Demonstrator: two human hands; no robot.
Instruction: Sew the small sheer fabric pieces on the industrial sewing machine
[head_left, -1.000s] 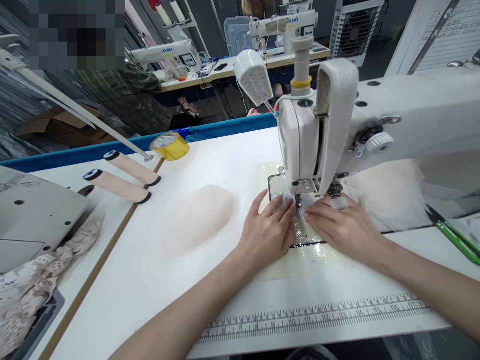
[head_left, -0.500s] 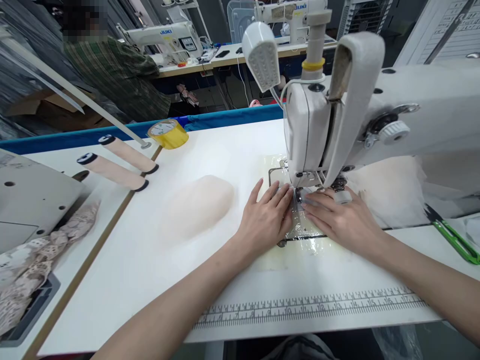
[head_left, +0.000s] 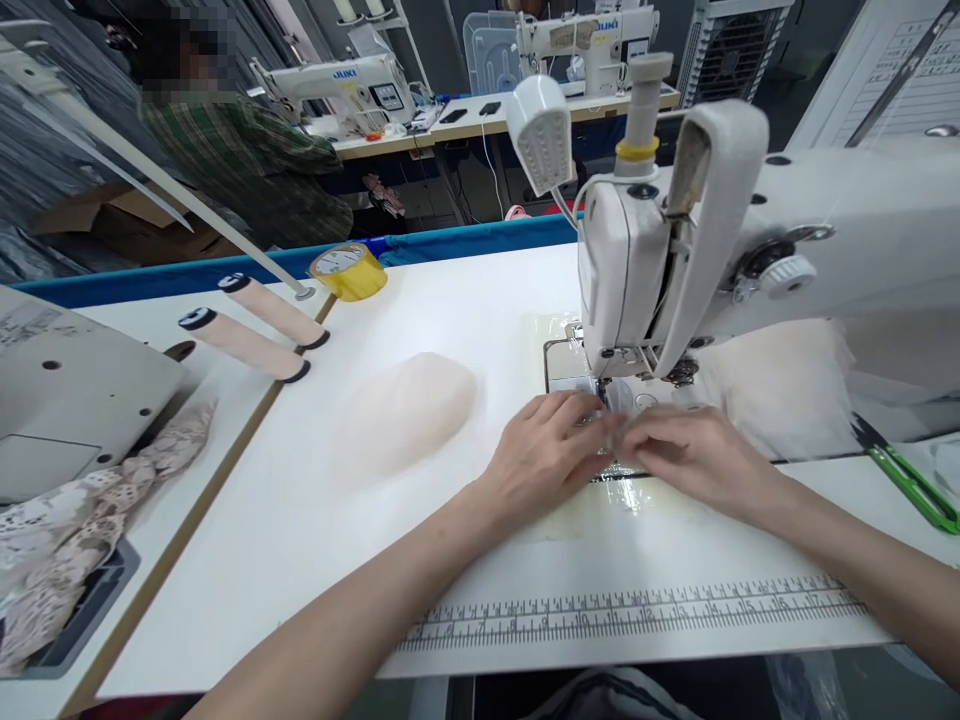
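My left hand (head_left: 555, 445) is just in front of the needle area of a white sewing machine (head_left: 622, 270), fingers drawn together. Close on its right, my right hand (head_left: 694, 450) has thumb and fingers pinched. Their fingertips nearly meet over the plastic-covered machine plate (head_left: 626, 470). Something small and sheer seems to lie between them, but blur hides what it is. A pale, sheer oval fabric piece (head_left: 420, 410) lies on the white table to the left. More thin pale fabric (head_left: 780, 385) is heaped under the machine arm.
Two thread cones (head_left: 244, 345) and a yellow tape roll (head_left: 349, 272) stand at the left back. Green thread snips (head_left: 907, 480) lie at the right. Lace fabric (head_left: 112, 510) lies at the far left. A ruler strip (head_left: 622, 615) runs along the front edge. Beyond, a person (head_left: 240, 160) works near other machines.
Both hands have drawn back from the needle toward the front edge. The fingers, spread flat before, are now bent and pinched close together. The view has shifted slightly.
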